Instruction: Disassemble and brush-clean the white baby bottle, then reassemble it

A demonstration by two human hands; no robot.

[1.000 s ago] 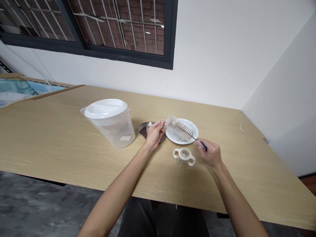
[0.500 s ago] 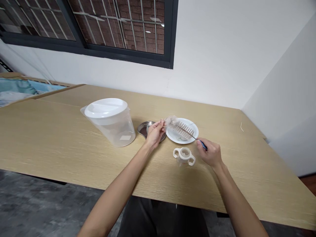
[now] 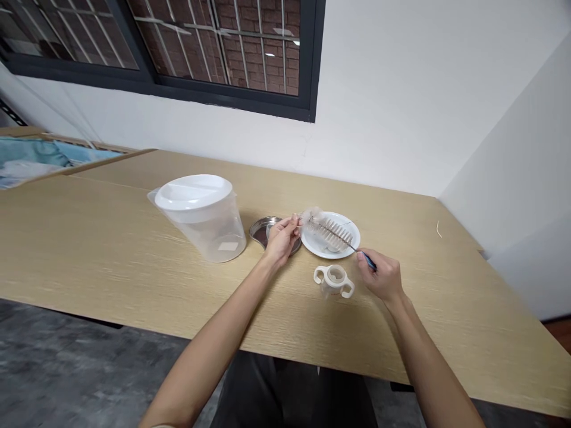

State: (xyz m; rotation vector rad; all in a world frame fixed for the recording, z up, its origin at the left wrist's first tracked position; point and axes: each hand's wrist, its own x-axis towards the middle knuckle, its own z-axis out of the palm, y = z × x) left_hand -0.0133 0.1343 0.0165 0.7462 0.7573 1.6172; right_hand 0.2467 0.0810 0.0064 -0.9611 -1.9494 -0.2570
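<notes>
Brush (image 3: 339, 237): one, long pale bristles, blue handle, held slantwise between the two hands, bristled length above the plate. Right hand (image 3: 380, 274): closed round the handle. Left hand (image 3: 281, 241): fingertips pinched together at the tufted far end; whether on bristles or on some small clear piece, cannot tell. Plate (image 3: 332, 255): white, round, on the table between the hands. Cup (image 3: 335, 284): clear, two white hooked handles, open top, upright, nearer the person than the plate, just left of the right hand and apart from it. Dish (image 3: 258, 235): metal, curved, behind and left of the left hand, partly hidden by it; contents indistinct. Jug (image 3: 205, 229): translucent, white lid, upright, farther left of the left hand. Strip (image 3: 439, 229): thin, pale, bent, well right of the right hand. Table (image 3: 134, 255): wood-toned, beneath both hands. Window (image 3: 307, 107): dark-framed, barred, well beyond the left hand.
</notes>
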